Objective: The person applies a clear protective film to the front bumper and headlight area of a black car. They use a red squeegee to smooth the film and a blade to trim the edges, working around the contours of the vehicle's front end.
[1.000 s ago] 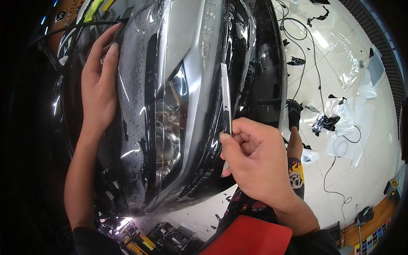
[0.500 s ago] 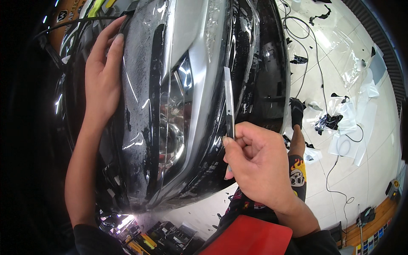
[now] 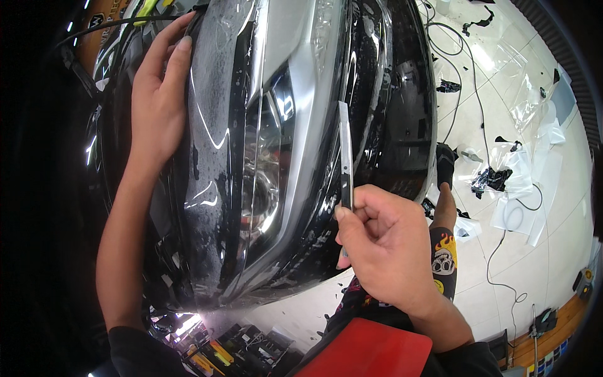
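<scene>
In my right hand (image 3: 392,242) is a snap-off utility knife (image 3: 347,151), pinched between thumb and fingers. Its long blade points away from me, over the black bumper trim beside the headlight (image 3: 260,201); whether the tip touches is unclear. Stretched along the hood's edge, my left hand (image 3: 160,103) has its thumb against the panel and its fingertips partly hidden at the rim. Wet-looking clear film (image 3: 217,119), streaked and spotted with droplets, covers the black front panel. A silver trim strip (image 3: 304,81) runs beside the headlight.
Black film scraps (image 3: 492,181), crumpled clear film (image 3: 521,94) and a thin cable (image 3: 480,113) lie on the tiled floor at right. A red flat piece (image 3: 370,349) is at my front. Tools (image 3: 245,352) sit below the car's near end.
The car and floor have shifted slightly right in the picture. Both hands keep nearly the same pose, the knife still held in my right.
</scene>
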Available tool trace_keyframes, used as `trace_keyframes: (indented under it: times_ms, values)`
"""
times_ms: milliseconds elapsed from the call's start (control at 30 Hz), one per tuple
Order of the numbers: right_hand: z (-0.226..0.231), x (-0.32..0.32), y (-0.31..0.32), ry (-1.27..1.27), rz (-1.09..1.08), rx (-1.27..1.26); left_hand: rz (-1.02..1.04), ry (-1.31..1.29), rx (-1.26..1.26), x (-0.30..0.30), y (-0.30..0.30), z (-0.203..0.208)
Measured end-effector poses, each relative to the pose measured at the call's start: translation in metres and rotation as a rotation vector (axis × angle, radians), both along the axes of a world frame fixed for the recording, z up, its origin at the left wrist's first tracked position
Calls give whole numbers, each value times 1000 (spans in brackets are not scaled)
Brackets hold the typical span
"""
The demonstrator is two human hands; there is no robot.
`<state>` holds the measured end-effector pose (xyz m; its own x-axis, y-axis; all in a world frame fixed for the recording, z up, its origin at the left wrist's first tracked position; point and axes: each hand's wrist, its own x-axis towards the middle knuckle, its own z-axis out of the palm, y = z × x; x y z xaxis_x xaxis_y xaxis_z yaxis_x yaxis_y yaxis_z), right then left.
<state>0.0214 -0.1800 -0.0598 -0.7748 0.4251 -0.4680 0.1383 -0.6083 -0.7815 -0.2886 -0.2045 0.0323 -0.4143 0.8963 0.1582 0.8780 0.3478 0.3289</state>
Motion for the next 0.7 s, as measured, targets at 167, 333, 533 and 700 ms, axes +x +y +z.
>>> trace_keyframes:
  times_ms: [167,333,533,700]
  values:
    - [2,2,-7,-5,0,-18,-9,19,-34,1,1,3]
    - [3,3,-18,3,-19,-29,17,0,-56,-7,-4,3]
    - [-1,6,-29,5,-7,-20,15,-12,-63,-7,-1,2]
    - [1,5,-35,4,-23,-35,-32,63,-68,-10,-2,1]
